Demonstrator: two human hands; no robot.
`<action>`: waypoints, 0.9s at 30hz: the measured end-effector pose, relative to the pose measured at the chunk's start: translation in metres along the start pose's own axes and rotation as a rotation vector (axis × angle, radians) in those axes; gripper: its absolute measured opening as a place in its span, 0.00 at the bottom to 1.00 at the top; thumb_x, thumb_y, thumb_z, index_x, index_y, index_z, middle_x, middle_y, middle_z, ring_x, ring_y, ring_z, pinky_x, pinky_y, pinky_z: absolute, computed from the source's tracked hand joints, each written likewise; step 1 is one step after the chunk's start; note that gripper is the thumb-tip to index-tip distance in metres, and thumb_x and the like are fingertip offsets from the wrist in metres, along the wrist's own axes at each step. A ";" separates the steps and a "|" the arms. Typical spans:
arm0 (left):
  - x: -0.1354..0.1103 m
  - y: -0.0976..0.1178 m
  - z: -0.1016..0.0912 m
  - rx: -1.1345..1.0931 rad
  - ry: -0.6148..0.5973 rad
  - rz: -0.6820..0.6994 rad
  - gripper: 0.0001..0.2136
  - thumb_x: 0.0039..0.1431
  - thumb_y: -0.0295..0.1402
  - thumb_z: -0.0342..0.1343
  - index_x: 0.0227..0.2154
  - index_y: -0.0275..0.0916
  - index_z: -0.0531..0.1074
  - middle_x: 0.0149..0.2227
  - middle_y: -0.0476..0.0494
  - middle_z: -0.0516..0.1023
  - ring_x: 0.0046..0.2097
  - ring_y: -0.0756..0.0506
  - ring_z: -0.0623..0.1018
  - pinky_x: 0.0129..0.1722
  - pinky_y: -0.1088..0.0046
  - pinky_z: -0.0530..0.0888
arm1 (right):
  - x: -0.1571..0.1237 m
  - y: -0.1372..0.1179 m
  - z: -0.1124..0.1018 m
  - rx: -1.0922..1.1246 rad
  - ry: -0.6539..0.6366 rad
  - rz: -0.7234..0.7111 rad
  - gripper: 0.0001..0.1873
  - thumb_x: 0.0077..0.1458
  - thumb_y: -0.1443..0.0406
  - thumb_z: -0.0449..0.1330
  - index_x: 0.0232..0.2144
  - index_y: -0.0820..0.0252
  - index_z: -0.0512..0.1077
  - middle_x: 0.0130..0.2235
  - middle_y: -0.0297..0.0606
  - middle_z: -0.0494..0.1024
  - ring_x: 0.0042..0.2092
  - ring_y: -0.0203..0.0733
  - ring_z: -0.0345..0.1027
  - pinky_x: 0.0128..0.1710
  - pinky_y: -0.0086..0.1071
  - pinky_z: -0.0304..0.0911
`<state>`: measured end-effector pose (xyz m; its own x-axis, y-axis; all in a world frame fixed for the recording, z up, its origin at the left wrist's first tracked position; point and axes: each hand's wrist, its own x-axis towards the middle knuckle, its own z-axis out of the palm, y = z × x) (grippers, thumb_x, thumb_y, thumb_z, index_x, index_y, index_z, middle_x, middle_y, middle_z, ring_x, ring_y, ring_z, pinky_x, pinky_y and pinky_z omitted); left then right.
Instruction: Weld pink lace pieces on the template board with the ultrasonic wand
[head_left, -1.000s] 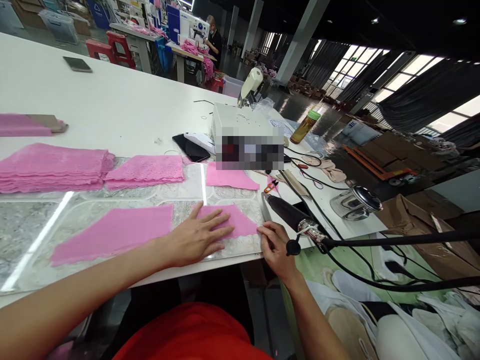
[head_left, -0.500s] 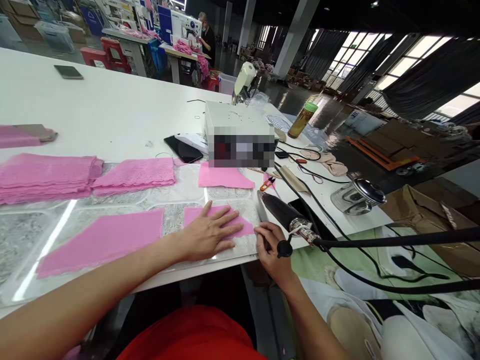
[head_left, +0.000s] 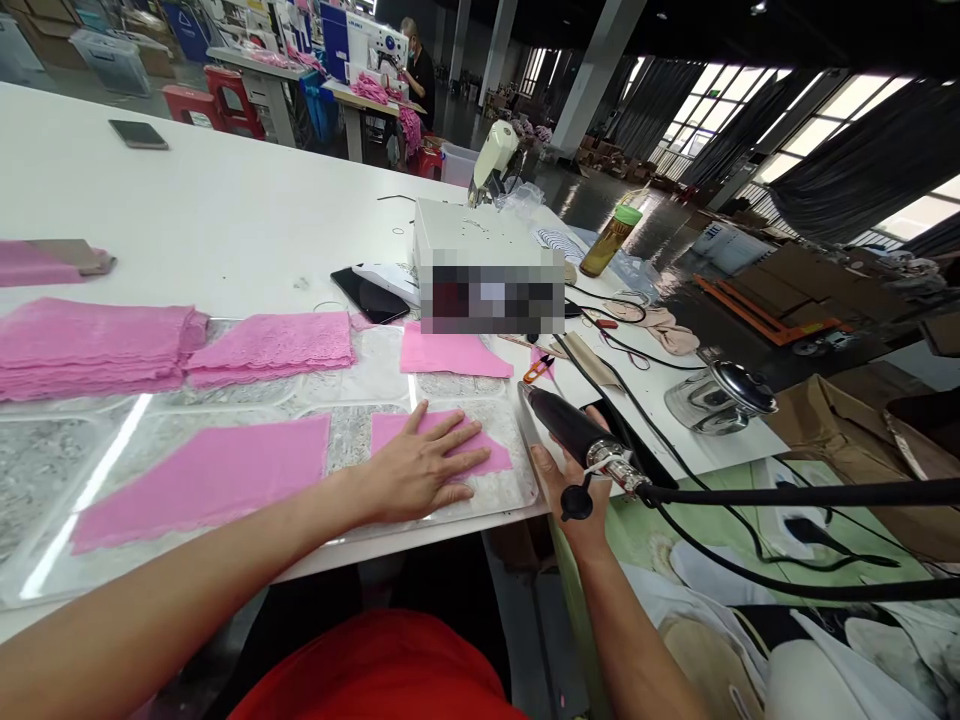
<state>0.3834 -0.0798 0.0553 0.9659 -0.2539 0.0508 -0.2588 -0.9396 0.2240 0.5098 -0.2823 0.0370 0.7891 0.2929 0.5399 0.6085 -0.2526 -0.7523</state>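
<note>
My left hand [head_left: 420, 465] lies flat with fingers spread on a small pink fabric piece [head_left: 491, 452] near the front edge of the white table [head_left: 225, 220]. A larger pink fabric piece [head_left: 202, 480] lies to its left on a clear plastic sheet [head_left: 352, 375]. My right hand [head_left: 570, 490] is at the table's front right corner, under a black corded hand tool [head_left: 574, 432]. Its fingers curl around the tool's handle.
Stacks of pink lace [head_left: 90, 345] [head_left: 274, 345] lie further back, with another pink piece [head_left: 450, 355]. A white box machine [head_left: 487, 265], a phone [head_left: 371, 295], orange snips [head_left: 538, 368], a bottle [head_left: 611, 240] and a metal pot [head_left: 716, 395] stand to the right. A person sews far behind.
My right hand left the small piece's edge and moved right to take the black tool's handle. My left hand stayed flat on the fabric.
</note>
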 end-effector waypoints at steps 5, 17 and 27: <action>-0.001 0.000 0.002 0.029 0.041 0.006 0.25 0.68 0.49 0.40 0.63 0.47 0.57 0.67 0.41 0.53 0.68 0.35 0.53 0.63 0.42 0.40 | 0.015 -0.012 0.018 0.228 0.136 0.052 0.30 0.49 0.58 0.64 0.54 0.56 0.61 0.52 0.43 0.70 0.57 0.44 0.63 0.59 0.51 0.60; 0.000 0.002 0.004 0.004 0.046 0.005 0.26 0.68 0.51 0.39 0.63 0.46 0.58 0.67 0.39 0.53 0.68 0.33 0.52 0.62 0.38 0.41 | 0.059 -0.009 0.016 0.724 0.619 0.172 0.18 0.53 0.53 0.58 0.41 0.56 0.64 0.37 0.32 0.70 0.34 0.33 0.69 0.43 0.36 0.70; 0.000 0.001 0.003 -0.003 0.048 0.013 0.26 0.68 0.51 0.39 0.63 0.46 0.57 0.67 0.39 0.53 0.68 0.34 0.52 0.63 0.39 0.40 | 0.045 -0.042 -0.021 0.821 0.426 0.166 0.15 0.42 0.53 0.54 0.25 0.59 0.68 0.25 0.32 0.69 0.22 0.32 0.62 0.20 0.29 0.60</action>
<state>0.3832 -0.0812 0.0523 0.9619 -0.2545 0.0998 -0.2710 -0.9357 0.2258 0.5210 -0.2776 0.1008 0.9234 -0.0914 0.3728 0.3641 0.5165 -0.7751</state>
